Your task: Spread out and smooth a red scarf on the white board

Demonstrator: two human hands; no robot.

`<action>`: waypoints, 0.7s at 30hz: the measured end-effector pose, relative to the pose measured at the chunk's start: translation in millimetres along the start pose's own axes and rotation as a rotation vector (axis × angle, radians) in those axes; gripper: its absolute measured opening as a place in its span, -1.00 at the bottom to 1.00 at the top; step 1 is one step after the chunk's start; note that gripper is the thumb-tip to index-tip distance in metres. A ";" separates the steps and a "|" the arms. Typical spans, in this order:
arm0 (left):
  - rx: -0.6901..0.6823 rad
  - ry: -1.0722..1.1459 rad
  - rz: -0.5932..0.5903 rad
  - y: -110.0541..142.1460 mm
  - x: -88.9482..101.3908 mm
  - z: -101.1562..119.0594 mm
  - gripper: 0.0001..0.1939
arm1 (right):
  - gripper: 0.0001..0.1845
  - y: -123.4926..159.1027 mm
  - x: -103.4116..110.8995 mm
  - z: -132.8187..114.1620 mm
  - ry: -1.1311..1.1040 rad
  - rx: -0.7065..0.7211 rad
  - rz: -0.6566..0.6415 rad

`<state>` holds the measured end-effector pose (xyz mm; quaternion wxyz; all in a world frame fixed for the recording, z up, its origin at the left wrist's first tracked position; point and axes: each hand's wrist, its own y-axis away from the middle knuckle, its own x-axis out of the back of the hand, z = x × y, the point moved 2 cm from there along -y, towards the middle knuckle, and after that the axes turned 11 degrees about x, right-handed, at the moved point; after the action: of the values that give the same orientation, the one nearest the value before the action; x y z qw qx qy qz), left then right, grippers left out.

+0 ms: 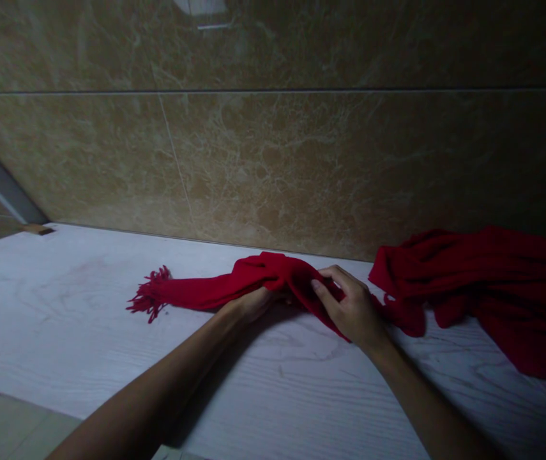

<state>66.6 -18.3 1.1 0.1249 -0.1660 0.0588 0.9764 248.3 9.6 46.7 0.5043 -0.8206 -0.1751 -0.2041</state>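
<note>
A red scarf (pixel 205 291) lies along a white wood-grain tabletop, its fringed end spread out at the left. Midway along it, the cloth is bunched and lifted in folds. My left hand (pixel 258 303) reaches under these folds, and the cloth covers most of its fingers. On the right side of the bunch, my right hand (pixel 344 300) grips the cloth between thumb and fingers. More of the red cloth runs out past the right hand toward a larger heap.
A heap of red fabric (pixel 483 281) fills the right end of the white table (pixel 85 358). Behind stands a brown marbled tile wall (pixel 253 160). A grey metal post (pixel 4 172) rises at the far left, beside a small wooden block (pixel 37 229).
</note>
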 end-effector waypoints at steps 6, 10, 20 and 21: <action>-0.107 0.158 0.064 2.8 -2.1 17.1 -0.71 | -0.84 1.6 -0.5 2.8 0.029 -0.012 0.051; -0.083 0.276 0.090 -0.8 -2.6 20.4 -0.82 | -0.82 2.9 -2.5 6.3 -0.013 -0.031 0.024; -0.061 0.314 -0.011 -0.2 -8.8 20.6 -0.63 | -0.75 2.5 -1.4 10.0 -0.084 -0.044 0.069; -0.058 0.315 -0.023 0.5 -9.7 20.0 -0.66 | -0.69 3.9 -4.1 10.7 -0.119 -0.063 0.038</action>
<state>69.2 -17.8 23.2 0.1205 -0.3211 0.0478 0.9381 248.3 17.2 37.3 0.4706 -0.8500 -0.1826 -0.1508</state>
